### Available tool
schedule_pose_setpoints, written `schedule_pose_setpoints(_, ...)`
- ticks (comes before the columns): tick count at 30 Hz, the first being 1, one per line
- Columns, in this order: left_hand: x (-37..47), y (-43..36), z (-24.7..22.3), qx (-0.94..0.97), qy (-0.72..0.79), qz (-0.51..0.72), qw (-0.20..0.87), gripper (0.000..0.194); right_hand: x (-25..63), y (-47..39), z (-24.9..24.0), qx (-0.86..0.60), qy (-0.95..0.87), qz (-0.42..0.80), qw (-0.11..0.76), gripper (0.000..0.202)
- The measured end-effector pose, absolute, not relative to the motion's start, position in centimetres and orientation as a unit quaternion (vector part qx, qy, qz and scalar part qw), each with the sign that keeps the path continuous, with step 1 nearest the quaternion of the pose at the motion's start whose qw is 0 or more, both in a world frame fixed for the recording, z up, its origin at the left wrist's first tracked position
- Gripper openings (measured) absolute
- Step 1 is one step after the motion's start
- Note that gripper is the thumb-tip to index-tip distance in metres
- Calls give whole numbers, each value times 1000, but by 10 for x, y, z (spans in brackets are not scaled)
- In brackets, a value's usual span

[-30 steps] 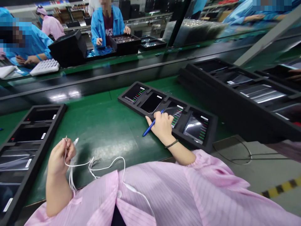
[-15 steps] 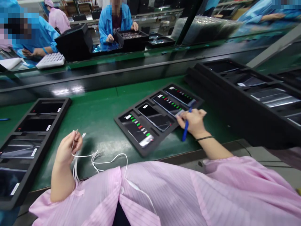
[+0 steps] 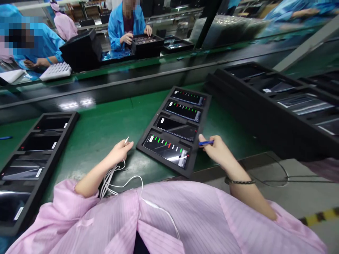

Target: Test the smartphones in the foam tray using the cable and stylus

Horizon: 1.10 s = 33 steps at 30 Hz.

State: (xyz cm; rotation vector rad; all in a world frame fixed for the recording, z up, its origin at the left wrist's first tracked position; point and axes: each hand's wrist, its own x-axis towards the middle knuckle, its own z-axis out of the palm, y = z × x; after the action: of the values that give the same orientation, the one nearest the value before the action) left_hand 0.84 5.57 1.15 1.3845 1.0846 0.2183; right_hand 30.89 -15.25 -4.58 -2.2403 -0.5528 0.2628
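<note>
A black foam tray (image 3: 148,132) lies in front of me on the green table, with phones in its slots. Three phones, such as the nearest one (image 3: 166,150), show coloured marks on lit screens; another phone (image 3: 176,128) is dark. My left hand (image 3: 122,151) pinches the tip of a white cable (image 3: 112,173), just left of the tray's near corner. Loops of the cable hang under that hand toward my lap. My right hand (image 3: 214,146) is closed on a blue pen (image 3: 206,143) at the tray's right edge.
Another tray of dark phones (image 3: 59,141) lies at the left, with a blue pen (image 3: 5,138) beyond it. Stacked black trays (image 3: 238,102) stand at the right. Across a metal rail (image 3: 111,86), people in blue work beside black boxes (image 3: 81,51).
The middle tray has turned and its near end has shifted right. My left hand has moved right with the cable. My right hand has moved slightly down, and its pen now lies nearly level.
</note>
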Motion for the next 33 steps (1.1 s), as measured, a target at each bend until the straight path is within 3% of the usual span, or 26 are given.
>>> schedule_pose_setpoints(5, 51, 48, 22, 526, 464, 15, 712, 43, 283, -152, -34, -866, -168, 88, 463, 73)
schedule_pose_setpoints(10, 69, 40, 28, 401, 358, -119, 835, 53, 294, -159, -19, -800, -141, 82, 577, 82)
schedule_pose_setpoints(18, 105, 3, 55, 418, 183, 9, 890, 30, 249, -184, 8, -560, -83, 125, 815, 70)
schedule_pose_setpoints(22, 121, -30, 55, 496, 127, 50, 857, 43, 216, -172, 17, -463, -67, 183, 865, 67)
schedule_pose_setpoints(27, 132, -51, 50, 532, 93, 70, 838, 57, 234, -163, 33, -386, 8, 171, 907, 34)
schedule_pose_setpoints(33, 99, -29, 41, 496, 79, -106, 858, 79, 277, -178, 55, -407, -75, 105, 904, 26)
